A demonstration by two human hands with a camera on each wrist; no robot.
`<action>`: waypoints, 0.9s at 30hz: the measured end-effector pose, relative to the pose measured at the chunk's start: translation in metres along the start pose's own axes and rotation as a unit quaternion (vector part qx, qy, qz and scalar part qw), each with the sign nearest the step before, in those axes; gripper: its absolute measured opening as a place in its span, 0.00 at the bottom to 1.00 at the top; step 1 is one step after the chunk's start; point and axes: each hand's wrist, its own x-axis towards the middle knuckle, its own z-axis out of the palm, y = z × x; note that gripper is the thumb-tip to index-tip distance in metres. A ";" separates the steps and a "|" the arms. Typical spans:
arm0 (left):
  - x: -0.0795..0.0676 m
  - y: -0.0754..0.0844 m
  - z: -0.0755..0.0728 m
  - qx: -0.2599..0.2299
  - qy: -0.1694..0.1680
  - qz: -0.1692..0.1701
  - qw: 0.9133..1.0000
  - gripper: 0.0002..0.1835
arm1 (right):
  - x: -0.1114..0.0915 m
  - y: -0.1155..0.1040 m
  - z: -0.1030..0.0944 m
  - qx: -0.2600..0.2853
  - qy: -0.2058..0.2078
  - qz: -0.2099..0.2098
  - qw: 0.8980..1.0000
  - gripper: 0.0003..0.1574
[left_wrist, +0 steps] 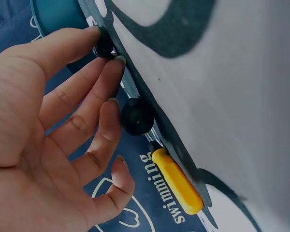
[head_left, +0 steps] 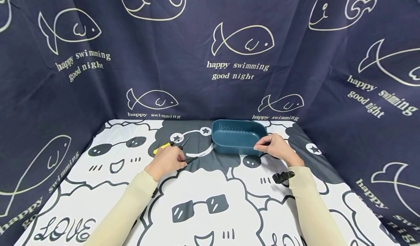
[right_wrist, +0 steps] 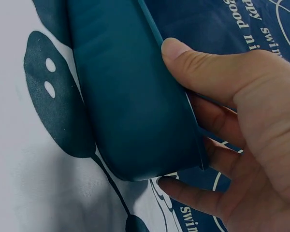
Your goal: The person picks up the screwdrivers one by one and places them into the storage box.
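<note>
My left hand [head_left: 166, 161] pinches a black-handled screwdriver [head_left: 191, 160] between thumb and fingertips, its thin shaft pointing right. In the left wrist view the black handle end [left_wrist: 104, 46] shows at the thumb tip. A second black handle [left_wrist: 137, 117] lies by the other fingertips, and beyond it a screwdriver with a yellow handle [left_wrist: 176, 181]. In the head view that yellow handle [head_left: 160, 148] lies just past the left hand. My right hand [head_left: 277, 147] grips the near right corner of a dark teal plastic bin [head_left: 233, 149], thumb on the rim [right_wrist: 176, 72] and fingers outside the wall.
A white and dark grey printed cloth [head_left: 200, 187] covers the table. Behind it and at both sides hangs a navy curtain [head_left: 183, 56] with fish drawings. A black strap buckle [head_left: 283, 177] sits at the right wrist.
</note>
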 end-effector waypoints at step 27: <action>-0.004 -0.006 -0.003 -0.108 0.031 -0.004 0.994 0.03 | 0.002 0.007 0.005 0.002 -0.002 -0.006 1.000 0.07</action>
